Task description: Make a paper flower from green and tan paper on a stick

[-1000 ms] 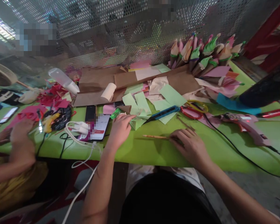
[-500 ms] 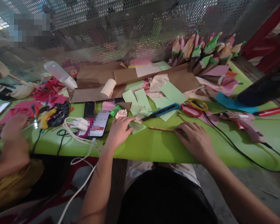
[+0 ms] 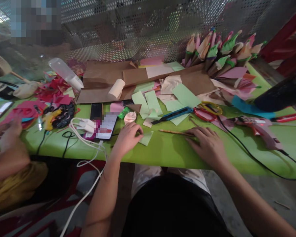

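Note:
My left hand (image 3: pixel 128 139) is at the table's middle, its curled thumb and fingertips at the edge of a small light-green paper piece (image 3: pixel 146 138). Just beyond its fingers sits a pale pink paper rosette (image 3: pixel 130 118). My right hand (image 3: pixel 207 144) rests palm down on the green table with its fingers apart, over the right end of a thin wooden stick (image 3: pixel 174 132). The stick's left end points toward my left hand. Between and beyond my hands lie a blue cutter (image 3: pixel 174 115) and green paper sheets (image 3: pixel 185 95).
A pink glue gun (image 3: pixel 263 131) with a black cord lies right, near red-handled scissors (image 3: pixel 204 114) and a dark bottle (image 3: pixel 281 90). Paper flowers (image 3: pixel 222 51) stand behind. Left are a phone (image 3: pixel 107 126), white cables and another person's hands (image 3: pixel 11 131).
My left fingers have curled inward by the small green paper. My right hand has shifted slightly, its fingers more spread over the stick's end. The camera view has moved a little.

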`<state>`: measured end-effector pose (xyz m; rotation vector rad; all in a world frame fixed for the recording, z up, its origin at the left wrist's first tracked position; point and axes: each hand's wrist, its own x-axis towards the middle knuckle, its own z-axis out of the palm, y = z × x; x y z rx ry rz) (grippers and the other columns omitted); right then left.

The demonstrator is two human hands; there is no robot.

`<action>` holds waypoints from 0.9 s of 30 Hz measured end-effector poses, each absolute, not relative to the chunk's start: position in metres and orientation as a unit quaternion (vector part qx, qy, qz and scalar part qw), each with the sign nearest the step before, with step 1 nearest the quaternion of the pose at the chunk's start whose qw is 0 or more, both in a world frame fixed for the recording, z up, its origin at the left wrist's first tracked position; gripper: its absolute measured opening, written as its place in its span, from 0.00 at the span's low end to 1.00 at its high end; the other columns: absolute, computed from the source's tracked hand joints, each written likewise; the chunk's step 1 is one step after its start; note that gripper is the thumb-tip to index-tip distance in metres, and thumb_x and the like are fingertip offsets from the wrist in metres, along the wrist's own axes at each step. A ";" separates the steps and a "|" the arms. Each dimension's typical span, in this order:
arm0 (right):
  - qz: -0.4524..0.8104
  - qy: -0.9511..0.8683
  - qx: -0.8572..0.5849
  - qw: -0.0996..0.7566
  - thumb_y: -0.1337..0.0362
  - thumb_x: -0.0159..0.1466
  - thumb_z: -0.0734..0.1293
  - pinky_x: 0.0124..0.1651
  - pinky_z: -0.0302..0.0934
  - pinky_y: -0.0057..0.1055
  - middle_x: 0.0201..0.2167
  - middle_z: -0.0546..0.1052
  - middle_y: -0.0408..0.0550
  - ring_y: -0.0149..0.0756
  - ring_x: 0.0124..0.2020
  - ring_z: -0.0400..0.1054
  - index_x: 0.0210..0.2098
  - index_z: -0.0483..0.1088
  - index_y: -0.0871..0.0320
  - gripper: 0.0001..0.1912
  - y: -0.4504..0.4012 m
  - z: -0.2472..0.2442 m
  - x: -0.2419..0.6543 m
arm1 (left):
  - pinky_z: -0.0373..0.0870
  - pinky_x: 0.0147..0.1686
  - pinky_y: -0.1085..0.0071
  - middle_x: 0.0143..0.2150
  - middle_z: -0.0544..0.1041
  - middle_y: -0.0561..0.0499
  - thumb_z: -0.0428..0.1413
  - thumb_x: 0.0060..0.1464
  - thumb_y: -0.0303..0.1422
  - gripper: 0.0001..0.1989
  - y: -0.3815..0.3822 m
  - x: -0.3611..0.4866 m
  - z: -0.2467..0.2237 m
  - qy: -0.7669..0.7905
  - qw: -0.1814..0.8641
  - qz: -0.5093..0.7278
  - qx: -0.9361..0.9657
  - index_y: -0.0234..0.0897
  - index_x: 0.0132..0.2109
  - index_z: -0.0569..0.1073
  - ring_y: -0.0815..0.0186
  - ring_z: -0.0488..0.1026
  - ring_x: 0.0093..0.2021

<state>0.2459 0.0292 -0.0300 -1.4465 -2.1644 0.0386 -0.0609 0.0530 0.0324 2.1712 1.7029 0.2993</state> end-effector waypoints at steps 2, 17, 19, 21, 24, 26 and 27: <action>0.004 -0.802 -0.535 0.267 0.62 0.68 0.64 0.44 0.62 0.43 0.44 0.79 0.53 0.49 0.44 0.70 0.45 0.75 0.54 0.10 0.029 -0.029 0.246 | 0.69 0.43 0.62 0.37 0.75 0.50 0.58 0.56 0.27 0.04 0.048 -0.060 0.033 0.607 0.213 0.139 0.753 0.39 0.34 0.69 0.59 0.73 0.41; 0.155 -0.783 -0.452 0.399 0.62 0.68 0.66 0.47 0.67 0.41 0.44 0.81 0.50 0.44 0.44 0.75 0.52 0.73 0.52 0.13 0.015 0.000 0.205 | 0.69 0.29 0.75 0.33 0.72 0.55 0.65 0.49 0.35 0.21 0.028 -0.008 0.013 0.528 0.541 0.466 0.460 0.40 0.49 0.68 0.71 0.71 0.29; 0.206 -0.766 -0.450 0.410 0.62 0.69 0.65 0.45 0.69 0.39 0.43 0.81 0.50 0.41 0.41 0.75 0.51 0.72 0.53 0.12 0.012 0.000 0.197 | 0.71 0.29 0.75 0.35 0.71 0.55 0.65 0.48 0.35 0.22 0.024 0.000 0.012 0.515 0.564 0.471 0.442 0.40 0.50 0.68 0.71 0.73 0.30; 0.255 -0.740 -0.454 0.426 0.61 0.68 0.66 0.44 0.70 0.38 0.41 0.81 0.49 0.40 0.40 0.76 0.52 0.71 0.54 0.13 0.010 -0.003 0.191 | 0.74 0.30 0.74 0.35 0.70 0.56 0.65 0.48 0.34 0.21 0.020 0.006 0.010 0.507 0.572 0.478 0.433 0.41 0.48 0.68 0.72 0.72 0.30; 0.307 -0.699 -0.463 0.451 0.62 0.67 0.67 0.45 0.71 0.37 0.40 0.81 0.48 0.39 0.41 0.76 0.55 0.68 0.54 0.17 0.010 -0.007 0.188 | 0.75 0.32 0.74 0.36 0.69 0.56 0.66 0.47 0.32 0.20 0.017 0.011 0.006 0.502 0.579 0.483 0.424 0.40 0.47 0.69 0.72 0.71 0.31; 0.305 -0.690 -0.467 0.461 0.64 0.67 0.66 0.47 0.70 0.38 0.42 0.80 0.49 0.39 0.42 0.76 0.58 0.67 0.53 0.19 0.011 -0.009 0.189 | 0.74 0.31 0.74 0.35 0.69 0.55 0.65 0.47 0.32 0.20 0.017 0.013 0.004 0.493 0.593 0.480 0.419 0.40 0.47 0.69 0.72 0.71 0.31; 0.295 -0.696 -0.467 0.459 0.66 0.67 0.65 0.48 0.70 0.38 0.43 0.80 0.49 0.39 0.42 0.75 0.57 0.68 0.53 0.19 0.013 -0.009 0.190 | 0.73 0.31 0.74 0.35 0.69 0.55 0.65 0.48 0.33 0.20 0.017 0.013 0.003 0.486 0.603 0.477 0.416 0.40 0.48 0.70 0.71 0.71 0.31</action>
